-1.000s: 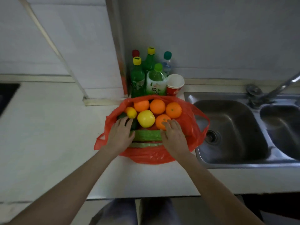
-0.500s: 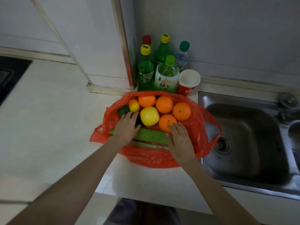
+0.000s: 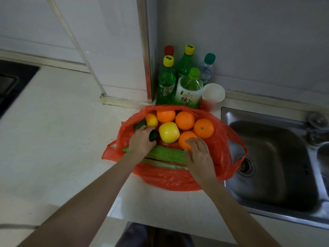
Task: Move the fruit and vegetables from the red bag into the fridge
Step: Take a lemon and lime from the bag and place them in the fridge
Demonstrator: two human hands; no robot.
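In the open red bag (image 3: 222, 145), oranges (image 3: 185, 120) crowd green gourds (image 3: 165, 154).

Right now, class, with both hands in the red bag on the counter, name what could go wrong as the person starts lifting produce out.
1. The thin red plastic bag lies open beside the steel sink; the round oranges could roll out into it.
2. The left hand grips a dark green cucumber wedged under the yellow apple; pulling may dislodge the pile.
3. The empty paper cup and green bottles behind the bag could be knocked over.
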